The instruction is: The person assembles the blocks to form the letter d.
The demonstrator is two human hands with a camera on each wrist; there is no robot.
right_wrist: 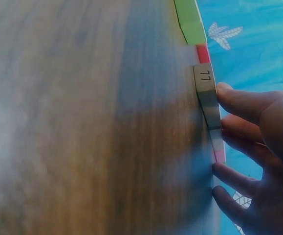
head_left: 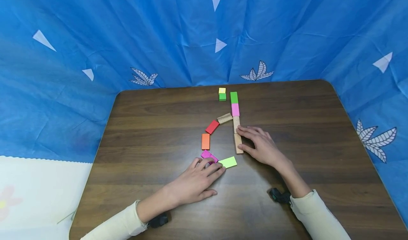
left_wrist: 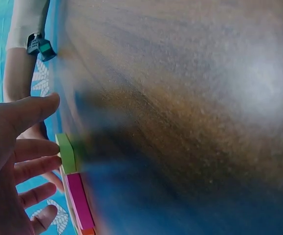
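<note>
In the head view, wooden blocks lie flat on the table. My left hand (head_left: 196,183) is spread low over the curve's near end, its fingertips touching the lime green block (head_left: 230,161) and partly covering the magenta block (head_left: 207,155). From the right, my right hand (head_left: 262,148) reaches to the straight row, thumb and forefinger touching the same side of the plain wood blocks (head_left: 238,144). In the right wrist view, the nearest plain block (right_wrist: 207,93) bears the mark "77" on its end. Beyond it in the row come a pink block (head_left: 235,109) and a green block (head_left: 234,97).
An orange block (head_left: 205,141), a red block (head_left: 212,127) and a brown block (head_left: 224,118) continue the curve up to the row. Small yellow (head_left: 222,90) and green (head_left: 222,97) pieces sit near the back edge. A blue curtain (head_left: 178,38) hangs behind the brown table (head_left: 153,126).
</note>
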